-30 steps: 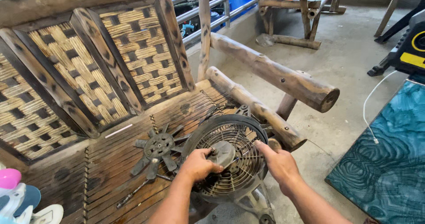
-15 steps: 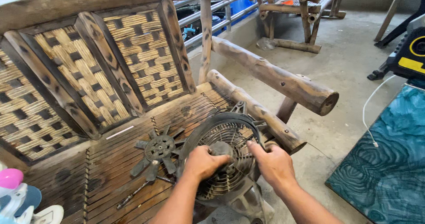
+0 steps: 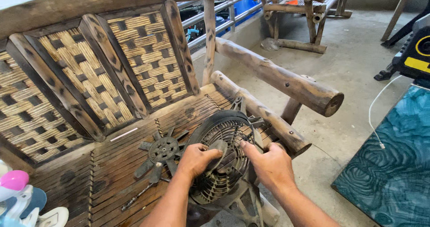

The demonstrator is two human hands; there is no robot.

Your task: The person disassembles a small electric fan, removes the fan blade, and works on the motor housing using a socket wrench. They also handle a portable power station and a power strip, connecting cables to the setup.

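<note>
- Fan guard (image 3: 224, 159): a round, dark wire grille, standing tilted on the front edge of the wooden bench (image 3: 112, 173), near its right armrest log (image 3: 260, 115); the grille's face turns toward the person.
- Left hand (image 3: 195, 159): clenched over the hub at the grille's centre, thumb across the cap.
- Right hand (image 3: 268, 164): gripping the grille's right rim, fingers curled on the wires.
- Relation: the guard lies directly ahead, between both hands; the left hand sits nearer its centre.
- Loose fan blade (image 3: 162, 153): flat on the seat slats, just left of the guard.
</note>
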